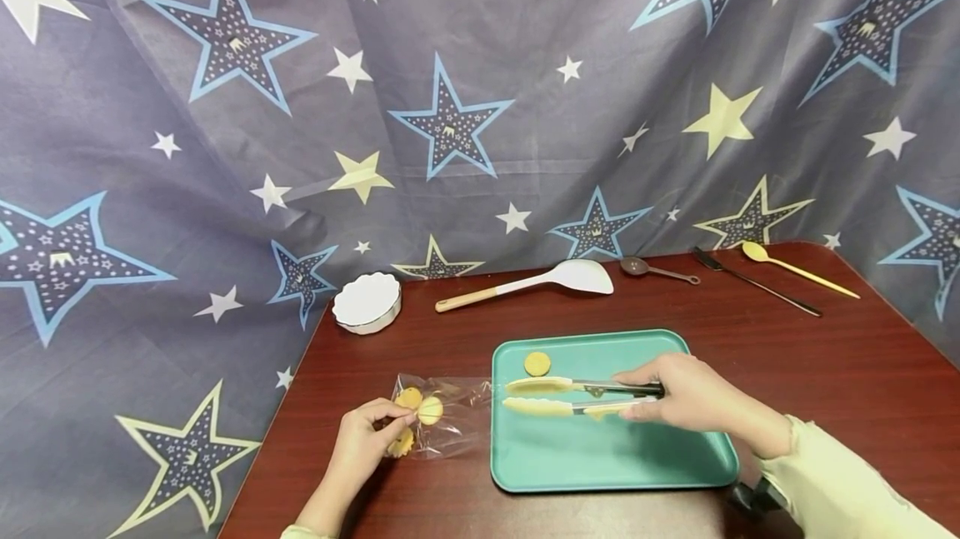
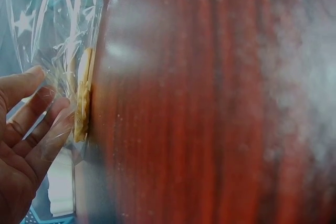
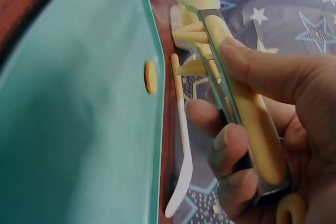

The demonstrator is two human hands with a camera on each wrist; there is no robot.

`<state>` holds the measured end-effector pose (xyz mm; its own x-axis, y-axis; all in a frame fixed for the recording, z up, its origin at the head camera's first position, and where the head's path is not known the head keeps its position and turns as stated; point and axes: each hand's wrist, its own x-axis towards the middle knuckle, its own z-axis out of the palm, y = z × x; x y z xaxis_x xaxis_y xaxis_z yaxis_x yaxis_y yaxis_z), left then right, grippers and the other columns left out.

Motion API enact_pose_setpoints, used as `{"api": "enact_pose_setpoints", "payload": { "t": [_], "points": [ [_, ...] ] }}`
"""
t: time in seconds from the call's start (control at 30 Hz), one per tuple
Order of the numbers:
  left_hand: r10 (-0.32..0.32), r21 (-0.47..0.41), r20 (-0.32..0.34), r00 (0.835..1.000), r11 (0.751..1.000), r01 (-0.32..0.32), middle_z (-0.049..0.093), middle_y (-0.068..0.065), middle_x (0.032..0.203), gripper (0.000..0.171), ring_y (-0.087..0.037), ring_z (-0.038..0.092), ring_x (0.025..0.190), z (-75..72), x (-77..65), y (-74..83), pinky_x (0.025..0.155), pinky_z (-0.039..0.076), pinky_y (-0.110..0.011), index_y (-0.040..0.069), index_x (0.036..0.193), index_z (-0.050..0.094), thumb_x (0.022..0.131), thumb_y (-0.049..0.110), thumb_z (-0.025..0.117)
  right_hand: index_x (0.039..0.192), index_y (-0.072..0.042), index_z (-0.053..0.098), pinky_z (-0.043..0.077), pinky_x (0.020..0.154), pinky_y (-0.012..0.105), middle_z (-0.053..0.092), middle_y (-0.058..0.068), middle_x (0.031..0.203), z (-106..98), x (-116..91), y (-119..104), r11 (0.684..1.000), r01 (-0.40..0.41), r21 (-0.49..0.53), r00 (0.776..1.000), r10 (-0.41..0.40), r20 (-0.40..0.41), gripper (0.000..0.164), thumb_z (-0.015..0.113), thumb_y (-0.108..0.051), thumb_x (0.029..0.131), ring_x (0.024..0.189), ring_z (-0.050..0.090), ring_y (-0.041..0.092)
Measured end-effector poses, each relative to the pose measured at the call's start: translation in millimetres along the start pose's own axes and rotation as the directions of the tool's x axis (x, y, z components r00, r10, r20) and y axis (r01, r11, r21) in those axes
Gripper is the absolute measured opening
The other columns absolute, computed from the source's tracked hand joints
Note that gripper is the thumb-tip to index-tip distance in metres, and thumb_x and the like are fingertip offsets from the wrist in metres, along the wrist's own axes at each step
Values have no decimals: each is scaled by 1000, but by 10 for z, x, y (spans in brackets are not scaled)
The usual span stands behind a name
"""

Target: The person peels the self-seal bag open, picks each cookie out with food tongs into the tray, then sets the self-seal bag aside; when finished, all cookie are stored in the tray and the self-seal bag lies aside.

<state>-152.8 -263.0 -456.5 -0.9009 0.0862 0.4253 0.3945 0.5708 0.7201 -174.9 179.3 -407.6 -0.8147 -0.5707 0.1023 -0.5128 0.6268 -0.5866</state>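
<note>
My left hand pinches the near-left edge of a clear plastic bag, which lies on the table left of the tray. Several round yellow biscuits are inside the bag, close to the fingertips. Over the green tray, my right hand grips a pair of tongs with yellow tips and dark handles. The tips point left toward the bag, stand slightly apart and hold nothing. A single round biscuit lies on the tray's far-left part, just beyond the tongs.
Along the table's back edge lie a white spatula with a wooden handle, a brown measuring spoon, a dark slim utensil and a yellow spoon. A white fluted dish stands back left. A star-patterned cloth hangs behind.
</note>
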Motion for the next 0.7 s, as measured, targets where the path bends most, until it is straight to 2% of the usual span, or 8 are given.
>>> {"api": "enact_pose_setpoints", "payload": {
  "t": [0.13, 0.27, 0.37, 0.53, 0.7],
  "points": [
    [5, -15, 5, 1000, 1000, -5, 71, -11, 78, 10, -24, 65, 68, 2, 4, -4, 60, 48, -19, -2, 79, 75, 74, -10, 77, 117, -13, 72, 35, 53, 22, 73, -3, 102, 74, 69, -64, 1000, 16, -13, 1000, -16, 13, 49, 75, -46, 82, 58, 38, -1],
    [9, -27, 16, 1000, 1000, -9, 71, -12, 79, 9, -28, 65, 69, 0, 12, -5, 59, 48, -19, -2, 79, 75, 74, -10, 77, 117, -14, 72, 32, 51, 21, 69, -10, 75, 136, 126, -109, 999, -7, -31, 1000, 8, 19, 48, 75, -46, 81, 53, 34, 0],
    [6, -32, 20, 1000, 999, -5, 71, -12, 79, 9, -28, 65, 69, -3, 15, -5, 59, 49, -20, -2, 79, 75, 74, -10, 77, 117, -16, 73, 30, 49, 22, 66, -14, 70, 184, 170, -144, 998, -13, -62, 1000, 14, 10, 47, 76, -46, 81, 50, 31, 0],
    [-1, -32, 26, 1000, 1000, 1, 71, -12, 79, 9, -26, 65, 68, -6, 12, -14, 58, 49, -21, -2, 79, 75, 75, -9, 77, 115, -19, 74, 30, 50, 23, 74, -7, 100, 266, 257, -209, 994, -13, -107, 1000, 12, -4, 44, 78, -43, 79, 57, 38, 0],
    [-15, -30, 31, 999, 999, 16, 71, -12, 79, 8, -21, 63, 66, -6, 7, -25, 55, 48, -21, -2, 79, 75, 75, -8, 77, 116, -22, 73, 33, 51, 25, 74, -7, 97, 371, 356, -269, 991, -28, -133, 1000, 29, 8, 44, 79, -43, 78, 62, 46, 1]
  ]
}}
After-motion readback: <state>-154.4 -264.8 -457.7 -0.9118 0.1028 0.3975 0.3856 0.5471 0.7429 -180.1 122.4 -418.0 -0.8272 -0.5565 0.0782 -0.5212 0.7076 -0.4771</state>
